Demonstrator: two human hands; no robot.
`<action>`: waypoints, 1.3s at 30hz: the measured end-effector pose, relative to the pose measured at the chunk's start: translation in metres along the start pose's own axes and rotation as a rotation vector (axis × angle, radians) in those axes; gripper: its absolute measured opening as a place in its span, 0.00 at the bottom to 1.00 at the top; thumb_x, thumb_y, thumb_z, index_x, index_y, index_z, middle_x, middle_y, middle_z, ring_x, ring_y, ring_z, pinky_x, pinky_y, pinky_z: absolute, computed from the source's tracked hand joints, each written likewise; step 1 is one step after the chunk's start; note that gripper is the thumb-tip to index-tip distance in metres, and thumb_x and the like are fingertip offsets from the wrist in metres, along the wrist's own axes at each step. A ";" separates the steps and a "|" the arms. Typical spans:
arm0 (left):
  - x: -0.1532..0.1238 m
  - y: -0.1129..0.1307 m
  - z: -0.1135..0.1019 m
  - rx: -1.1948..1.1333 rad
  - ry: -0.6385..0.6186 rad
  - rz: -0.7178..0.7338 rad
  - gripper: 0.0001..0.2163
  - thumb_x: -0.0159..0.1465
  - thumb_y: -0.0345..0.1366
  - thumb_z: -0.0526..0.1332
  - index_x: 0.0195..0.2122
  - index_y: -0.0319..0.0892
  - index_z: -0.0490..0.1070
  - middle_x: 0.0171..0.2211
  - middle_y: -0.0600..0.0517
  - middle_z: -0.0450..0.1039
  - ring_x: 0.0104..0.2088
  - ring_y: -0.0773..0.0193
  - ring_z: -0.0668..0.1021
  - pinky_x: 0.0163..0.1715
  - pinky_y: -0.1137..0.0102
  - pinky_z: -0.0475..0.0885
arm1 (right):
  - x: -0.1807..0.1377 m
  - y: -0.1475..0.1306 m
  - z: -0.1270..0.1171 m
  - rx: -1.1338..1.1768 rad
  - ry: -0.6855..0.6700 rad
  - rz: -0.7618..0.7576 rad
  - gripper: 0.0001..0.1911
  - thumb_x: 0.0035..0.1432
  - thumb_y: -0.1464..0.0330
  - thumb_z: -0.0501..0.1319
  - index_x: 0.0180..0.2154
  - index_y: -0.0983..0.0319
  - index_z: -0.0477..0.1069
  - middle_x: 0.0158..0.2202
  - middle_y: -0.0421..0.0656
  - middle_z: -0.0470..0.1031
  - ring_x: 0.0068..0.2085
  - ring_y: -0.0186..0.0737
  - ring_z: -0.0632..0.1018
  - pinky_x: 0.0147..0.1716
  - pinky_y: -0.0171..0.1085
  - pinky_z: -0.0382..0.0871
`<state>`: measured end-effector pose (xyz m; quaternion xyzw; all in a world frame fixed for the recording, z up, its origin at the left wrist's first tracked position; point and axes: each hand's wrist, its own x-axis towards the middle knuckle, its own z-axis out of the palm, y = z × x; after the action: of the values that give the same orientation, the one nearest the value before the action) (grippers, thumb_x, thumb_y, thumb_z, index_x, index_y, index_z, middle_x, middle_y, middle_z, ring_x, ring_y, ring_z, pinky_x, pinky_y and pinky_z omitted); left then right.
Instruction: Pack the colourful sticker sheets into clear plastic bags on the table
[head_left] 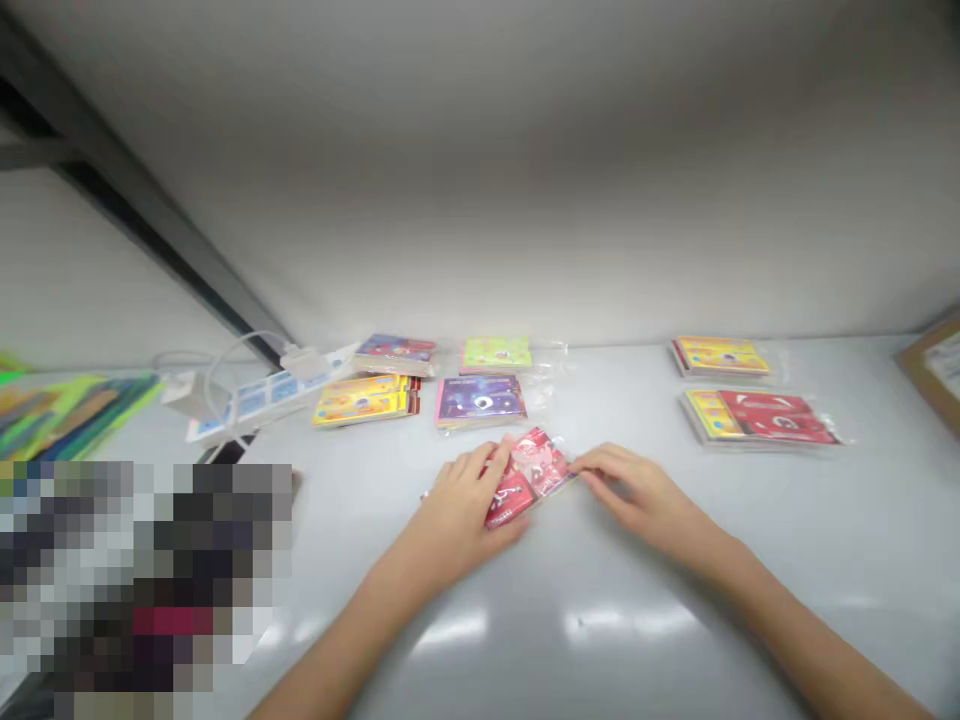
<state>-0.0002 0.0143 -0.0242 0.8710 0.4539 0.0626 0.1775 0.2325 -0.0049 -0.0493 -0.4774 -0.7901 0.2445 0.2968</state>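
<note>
A red packet of cards (534,470) in clear wrap lies on the white table (570,610), between both my hands. My left hand (465,505) curls over its left side, fingers bent on top of it. My right hand (637,495) pinches the packet's right corner with its fingertips. Behind the packet, at arm's reach, lie other wrapped packets: a purple one (480,400), a yellow one (367,400), a green one (496,353) and a dark blue one (396,350).
At the right lie two more packets, a yellow one (721,357) and a red and yellow one (761,417). White cables and a charger (247,385) sit at the back left beside colourful sheets (67,410). A cardboard edge (934,370) shows far right. The wall rises behind.
</note>
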 end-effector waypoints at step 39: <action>0.000 0.002 -0.001 0.006 -0.019 -0.010 0.32 0.58 0.46 0.57 0.61 0.38 0.49 0.58 0.41 0.57 0.54 0.49 0.64 0.52 0.58 0.60 | -0.001 -0.002 -0.001 0.008 -0.065 0.052 0.13 0.59 0.71 0.51 0.44 0.59 0.69 0.40 0.44 0.75 0.42 0.40 0.74 0.44 0.42 0.68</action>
<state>0.0015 0.0137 -0.0220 0.8697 0.4567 0.0524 0.1796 0.2321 -0.0072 -0.0474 -0.4886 -0.7856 0.2706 0.2664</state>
